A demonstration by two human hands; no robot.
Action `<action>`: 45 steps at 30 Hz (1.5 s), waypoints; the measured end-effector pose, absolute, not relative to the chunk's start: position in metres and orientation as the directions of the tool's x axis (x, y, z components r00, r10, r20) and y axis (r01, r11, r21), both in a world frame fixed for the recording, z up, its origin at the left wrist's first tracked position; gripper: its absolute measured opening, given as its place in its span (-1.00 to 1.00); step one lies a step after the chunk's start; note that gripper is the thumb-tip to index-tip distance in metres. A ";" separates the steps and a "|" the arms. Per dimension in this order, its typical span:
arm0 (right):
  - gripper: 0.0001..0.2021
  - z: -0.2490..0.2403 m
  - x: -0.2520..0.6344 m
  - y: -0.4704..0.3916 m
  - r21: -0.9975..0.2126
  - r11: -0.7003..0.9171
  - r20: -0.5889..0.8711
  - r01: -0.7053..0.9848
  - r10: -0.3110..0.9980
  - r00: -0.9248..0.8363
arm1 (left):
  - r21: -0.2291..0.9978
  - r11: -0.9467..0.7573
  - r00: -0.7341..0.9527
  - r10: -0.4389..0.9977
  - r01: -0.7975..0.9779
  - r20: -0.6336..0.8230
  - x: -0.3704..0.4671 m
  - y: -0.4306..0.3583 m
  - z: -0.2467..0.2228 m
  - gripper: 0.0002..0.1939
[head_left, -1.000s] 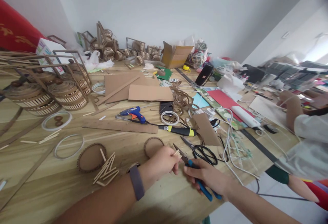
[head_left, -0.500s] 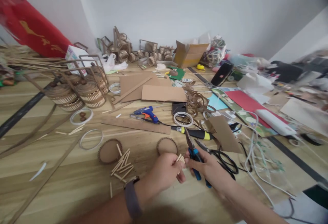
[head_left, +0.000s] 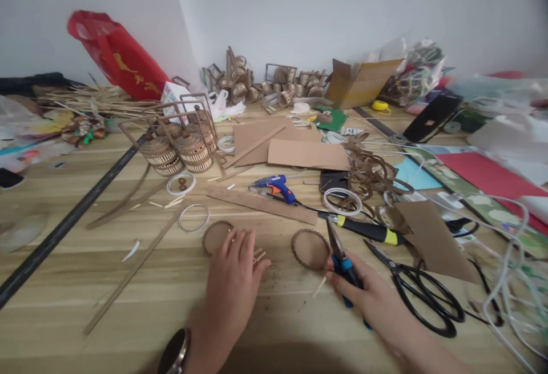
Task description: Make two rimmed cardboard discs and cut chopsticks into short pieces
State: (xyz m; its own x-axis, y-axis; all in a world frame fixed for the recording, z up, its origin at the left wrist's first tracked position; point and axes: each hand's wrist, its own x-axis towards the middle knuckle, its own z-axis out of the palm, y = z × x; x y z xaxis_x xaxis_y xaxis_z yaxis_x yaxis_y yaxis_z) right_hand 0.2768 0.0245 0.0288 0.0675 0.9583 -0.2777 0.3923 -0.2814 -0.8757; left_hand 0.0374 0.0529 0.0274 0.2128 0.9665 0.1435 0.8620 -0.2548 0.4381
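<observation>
My left hand [head_left: 235,271] is palm down over the pile of short wooden sticks [head_left: 258,256], fingers bent over them and partly hiding the left round brown disc [head_left: 214,237]. What lies beneath the palm is hidden. My right hand [head_left: 357,282] is wrapped around the blue-handled pliers [head_left: 347,271], their jaws pointing up and away. Just left of the pliers is the second round disc [head_left: 309,249] with a notched rim. One loose stick [head_left: 319,286] shows near my right fingertips.
Black scissors [head_left: 422,291] lie right of my right hand. Beyond are a blue glue gun [head_left: 278,185], a black-and-yellow tool [head_left: 368,229], cardboard [head_left: 308,154], and white rings [head_left: 193,217]. Small woven baskets [head_left: 194,148] stand at the back left. White cable [head_left: 509,260] curls at right.
My left hand has moved left, away from the pliers, down onto the stick pile. My right hand still holds the pliers. The view has shifted left.
</observation>
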 end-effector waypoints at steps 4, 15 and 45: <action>-0.74 0.036 0.260 0.024 -0.862 -0.223 -0.240 0.455 0.970 0.019 | 0.709 -0.197 0.317 0.947 0.677 -0.041 0.046 0.037 0.036 -0.72; -0.84 0.030 0.245 0.012 -0.833 -0.067 -0.133 0.549 0.988 -0.081 | 0.816 0.115 0.456 0.781 0.567 -0.427 0.064 0.030 0.023 -0.76; -0.46 -0.021 0.324 0.019 -0.055 0.376 0.388 0.925 0.862 -0.327 | 0.788 -0.120 0.266 0.962 0.604 -0.057 0.028 0.035 0.008 -0.66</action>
State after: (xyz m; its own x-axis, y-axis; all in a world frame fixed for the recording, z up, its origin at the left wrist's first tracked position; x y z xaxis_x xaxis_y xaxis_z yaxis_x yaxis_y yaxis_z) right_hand 0.3244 0.0188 -0.0210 -0.3269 0.8618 0.3878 0.9251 0.3757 -0.0552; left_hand 0.0284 0.0347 0.0081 0.2657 0.9624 -0.0569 0.6036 -0.1200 0.7882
